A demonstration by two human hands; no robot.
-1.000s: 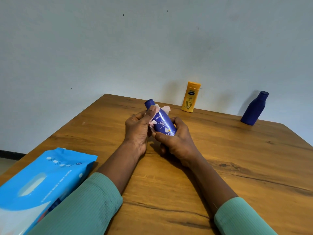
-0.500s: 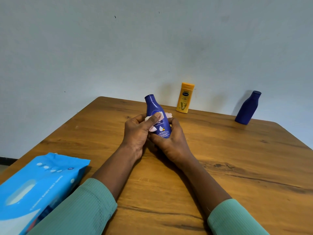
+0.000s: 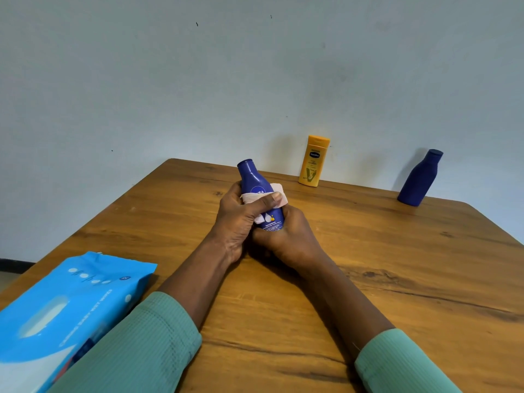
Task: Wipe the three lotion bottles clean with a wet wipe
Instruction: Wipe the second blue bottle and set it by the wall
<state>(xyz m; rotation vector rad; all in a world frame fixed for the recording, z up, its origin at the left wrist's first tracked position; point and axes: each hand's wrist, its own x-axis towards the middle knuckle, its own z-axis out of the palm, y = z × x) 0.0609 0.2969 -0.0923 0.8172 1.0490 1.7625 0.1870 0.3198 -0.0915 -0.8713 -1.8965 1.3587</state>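
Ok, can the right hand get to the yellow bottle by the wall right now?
Probably, once it lets go: the right hand grips the Nivea bottle, and the left hand holds the wet wipe round it. Only bare table lies before the yellow bottle.

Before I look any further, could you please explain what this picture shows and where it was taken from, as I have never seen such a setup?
There is no machine here: a person works with two bare hands. The single picture comes from a camera worn on the head, looking forward and down, so both arms reach in from the bottom. The right hand holds the lower part of a blue lotion bottle, nearly upright. The left hand wraps a wet wipe round its middle, thumb pressing on it. On the wooden table, by the wall, stand a yellow bottle and a dark blue bottle. A blue pack of wipes lies near left.
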